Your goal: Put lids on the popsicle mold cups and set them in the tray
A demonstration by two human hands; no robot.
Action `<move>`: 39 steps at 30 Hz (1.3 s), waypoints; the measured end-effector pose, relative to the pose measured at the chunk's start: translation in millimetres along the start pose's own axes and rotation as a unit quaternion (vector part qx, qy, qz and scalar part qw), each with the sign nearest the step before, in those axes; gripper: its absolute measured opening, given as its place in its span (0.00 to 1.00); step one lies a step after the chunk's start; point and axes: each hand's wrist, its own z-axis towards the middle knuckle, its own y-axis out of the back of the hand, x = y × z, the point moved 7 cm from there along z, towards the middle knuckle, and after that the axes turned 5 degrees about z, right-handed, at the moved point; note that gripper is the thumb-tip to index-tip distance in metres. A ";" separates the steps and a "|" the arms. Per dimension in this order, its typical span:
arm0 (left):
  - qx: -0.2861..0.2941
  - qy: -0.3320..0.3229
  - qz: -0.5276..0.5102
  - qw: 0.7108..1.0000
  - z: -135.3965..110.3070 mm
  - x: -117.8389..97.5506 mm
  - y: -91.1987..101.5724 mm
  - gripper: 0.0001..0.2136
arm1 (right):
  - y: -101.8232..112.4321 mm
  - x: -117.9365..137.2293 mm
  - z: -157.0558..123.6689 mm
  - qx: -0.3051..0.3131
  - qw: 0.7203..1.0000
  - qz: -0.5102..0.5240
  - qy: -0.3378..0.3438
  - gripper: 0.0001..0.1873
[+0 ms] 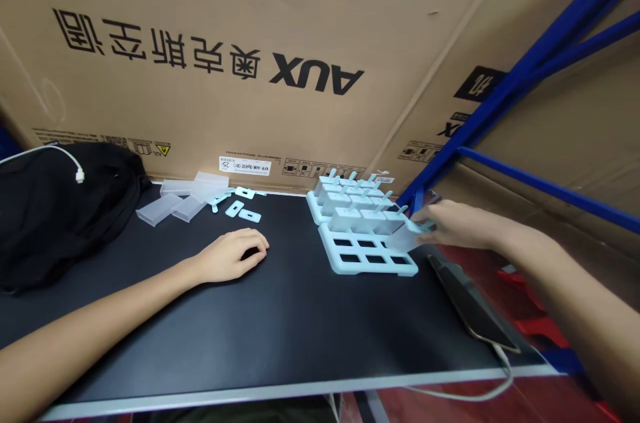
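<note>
My right hand (pixel 440 223) pinches the light-blue handle end of an ice pop mold (pixel 401 237). Its translucent body, tilted, is over the right side of a light-blue rack (pixel 327 249) with rectangular slots. Behind that, more ice pop molds (pixel 345 219) stand upright in rows with their handles up. My left hand (pixel 233 255) rests on the black tabletop (pixel 280 329), fingers loosely bent and nothing visible in them. Beyond it lie several translucent mold sleeves (pixel 187 206) and loose light-blue lids (pixel 249 215).
A black bag (pixel 65 209) with a white cable lies at the left. Near the right edge a phone (pixel 473 299) is plugged into a cable (pixel 503 376). A large cardboard box (pixel 200 103) stands behind the table, and blue metal bars (pixel 500 99) rise at the right.
</note>
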 end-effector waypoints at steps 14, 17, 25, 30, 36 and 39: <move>0.011 -0.006 0.020 1.000 -1.2 -0.6 -3.2 0.09 | -15.5 5.6 0.1 0.023 0.997 0.051 0.061 0.12; 0.001 -0.008 0.012 1.000 -1.6 -1.9 -1.6 0.09 | -19.2 4.8 -2.4 0.008 0.996 0.049 0.067 0.14; 0.015 -0.008 0.025 1.000 -2.0 -2.1 -2.9 0.09 | -29.3 4.1 -4.3 0.054 0.998 -0.001 0.046 0.16; 0.010 -0.008 0.023 1.000 -1.8 -4.6 -0.5 0.09 | -22.2 5.8 -9.3 -0.008 0.999 0.017 0.033 0.13; 0.003 -0.018 0.016 1.000 -2.0 -5.2 -0.4 0.10 | -21.8 11.2 -19.7 -0.020 0.998 0.030 0.052 0.11; -0.001 -0.020 0.017 1.000 -2.3 -4.8 -0.7 0.10 | -32.6 8.6 -20.6 -0.066 0.997 0.023 0.037 0.16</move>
